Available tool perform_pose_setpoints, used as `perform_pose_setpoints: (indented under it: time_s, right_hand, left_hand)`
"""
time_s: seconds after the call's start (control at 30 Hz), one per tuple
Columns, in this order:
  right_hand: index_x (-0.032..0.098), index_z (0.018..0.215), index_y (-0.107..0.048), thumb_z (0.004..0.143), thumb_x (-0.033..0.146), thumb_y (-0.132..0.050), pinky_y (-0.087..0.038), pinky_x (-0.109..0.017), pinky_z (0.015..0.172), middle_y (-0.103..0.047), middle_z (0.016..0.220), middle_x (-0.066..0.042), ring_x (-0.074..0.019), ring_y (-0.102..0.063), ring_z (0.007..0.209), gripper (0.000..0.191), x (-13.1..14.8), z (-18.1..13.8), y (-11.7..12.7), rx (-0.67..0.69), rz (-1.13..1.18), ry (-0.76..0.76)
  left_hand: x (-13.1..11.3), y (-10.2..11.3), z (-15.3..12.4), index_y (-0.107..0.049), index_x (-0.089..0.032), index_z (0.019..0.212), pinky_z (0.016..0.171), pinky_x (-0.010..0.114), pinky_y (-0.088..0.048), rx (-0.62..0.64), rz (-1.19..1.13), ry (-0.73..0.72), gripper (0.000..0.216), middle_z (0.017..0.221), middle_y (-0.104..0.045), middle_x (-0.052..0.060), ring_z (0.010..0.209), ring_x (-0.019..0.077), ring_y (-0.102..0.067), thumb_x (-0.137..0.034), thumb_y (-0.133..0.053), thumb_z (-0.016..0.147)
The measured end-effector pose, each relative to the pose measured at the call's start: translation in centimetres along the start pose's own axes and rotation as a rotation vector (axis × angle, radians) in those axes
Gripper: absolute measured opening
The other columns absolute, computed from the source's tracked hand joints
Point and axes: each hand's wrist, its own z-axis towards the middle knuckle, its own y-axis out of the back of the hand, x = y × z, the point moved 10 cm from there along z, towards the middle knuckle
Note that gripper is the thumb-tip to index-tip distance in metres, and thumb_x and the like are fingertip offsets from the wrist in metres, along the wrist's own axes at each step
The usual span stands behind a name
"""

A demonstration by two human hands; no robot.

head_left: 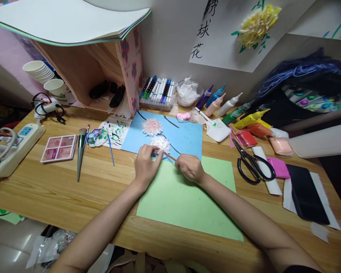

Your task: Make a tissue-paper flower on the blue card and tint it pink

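A fluffy white flower (160, 144) lies on a blue sheet (184, 133), just below a pale pink flower (152, 127). My left hand (147, 163) rests at the near edge of the white flower, thumb and fingers closed on its petals. In the fist of my right hand (191, 167) is a thin brown stick (170, 156); its far end reaches the white flower beside my left thumb. Dark painted lines mark the blue sheet. Under both hands lies a light green sheet (184, 201), which meets the blue one.
On the right are black-handled scissors (251, 161), a phone (308, 193) and clay packets (247, 138). Paint bottles (216, 104) and a marker box (156, 93) line the wall. A large brush (80, 148), a palette (58, 148) and a power strip (19, 146) sit left.
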Motion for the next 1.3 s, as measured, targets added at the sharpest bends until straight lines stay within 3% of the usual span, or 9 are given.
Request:
perform_pose_setpoints:
  time_s: [0.1,0.23,0.4,0.5,0.7,0.83,0.93,1.03,1.3]
  right_hand:
    - [0.021,0.064,-0.047,0.094,0.017,-0.030,-0.040,-0.027,0.054,-0.054,0.053,-0.002,-0.0133,-0.048,0.051,0.035,-0.1,-0.1,-0.2,0.007,-0.013,0.007]
    - [0.021,0.066,-0.049,0.095,0.017,-0.030,-0.041,-0.026,0.055,-0.054,0.055,-0.002,-0.0135,-0.049,0.053,0.034,-0.3,-0.1,-0.4,0.017,-0.017,-0.006]
    - [0.021,0.065,-0.047,0.097,0.023,-0.026,-0.041,-0.027,0.055,-0.053,0.055,-0.002,-0.0134,-0.049,0.053,0.038,-1.2,-0.1,-0.8,0.017,0.008,-0.091]
    - [0.022,0.058,-0.043,0.098,0.031,-0.022,-0.040,-0.027,0.054,-0.050,0.051,-0.001,-0.0125,-0.047,0.048,0.045,-2.1,0.4,-0.8,-0.001,0.027,-0.243]
    - [0.021,0.052,-0.039,0.096,0.046,-0.026,-0.038,-0.025,0.052,-0.048,0.042,0.001,-0.0110,-0.048,0.042,0.053,-5.1,3.1,-1.2,0.061,0.103,-0.758]
    - [0.020,0.052,-0.043,0.094,0.048,-0.030,-0.035,-0.024,0.049,-0.047,0.037,0.002,-0.0108,-0.046,0.037,0.053,-6.0,5.0,-1.9,0.151,0.101,-0.910]
    - [0.019,0.050,-0.042,0.095,0.046,-0.030,-0.037,-0.024,0.052,-0.049,0.039,0.002,-0.0107,-0.048,0.041,0.054,-5.5,5.3,-1.9,0.175,0.094,-0.850]
    - [0.019,0.050,-0.044,0.096,0.044,-0.029,-0.038,-0.023,0.054,-0.051,0.045,0.001,-0.0100,-0.049,0.046,0.055,-4.0,4.4,-1.3,0.154,0.110,-0.677]
    - [0.020,0.056,-0.047,0.097,0.029,-0.027,-0.038,-0.027,0.050,-0.051,0.051,0.000,-0.0114,-0.048,0.047,0.047,-0.4,0.4,2.2,-0.061,0.096,-0.301]
  left_hand:
    - [1.5,1.1,1.0,-0.060,-0.015,0.096,0.081,0.031,-0.047,-0.053,0.000,0.032,0.020,0.093,-0.062,0.008,0.088,0.0174,-0.057,-0.028,-0.046,0.091]
    - [2.6,0.2,2.0,-0.053,-0.014,0.121,0.102,0.038,-0.040,0.057,0.073,-0.050,0.032,0.128,-0.056,0.012,0.120,0.0215,-0.050,-0.020,-0.041,0.092]
    - [3.2,-0.9,1.8,-0.054,-0.013,0.125,0.103,0.040,-0.042,0.138,0.175,-0.064,0.036,0.132,-0.055,0.011,0.122,0.0233,-0.051,-0.020,-0.039,0.093]
    - [3.0,-0.9,1.7,-0.056,-0.012,0.124,0.103,0.039,-0.043,0.138,0.192,-0.067,0.036,0.132,-0.056,0.010,0.122,0.0230,-0.051,-0.019,-0.040,0.092]
    - [3.0,-0.8,1.8,-0.057,-0.013,0.123,0.102,0.039,-0.043,0.144,0.203,-0.070,0.035,0.131,-0.057,0.009,0.122,0.0225,-0.051,-0.018,-0.041,0.092]
    - [2.9,-0.8,1.8,-0.057,-0.013,0.123,0.102,0.039,-0.044,0.137,0.211,-0.075,0.035,0.130,-0.058,0.009,0.122,0.0229,-0.052,-0.019,-0.041,0.092]
    - [2.8,-0.8,1.7,-0.057,-0.014,0.123,0.102,0.040,-0.044,0.132,0.209,-0.081,0.035,0.130,-0.058,0.010,0.122,0.0226,-0.052,-0.019,-0.039,0.092]
    - [2.7,-0.8,1.6,-0.056,-0.015,0.123,0.102,0.041,-0.044,0.129,0.215,-0.092,0.036,0.131,-0.057,0.010,0.123,0.0227,-0.051,-0.019,-0.038,0.093]
    - [2.8,-0.9,1.4,-0.055,-0.015,0.124,0.101,0.041,-0.044,0.134,0.234,-0.103,0.036,0.133,-0.055,0.010,0.123,0.0235,-0.051,-0.017,-0.038,0.092]
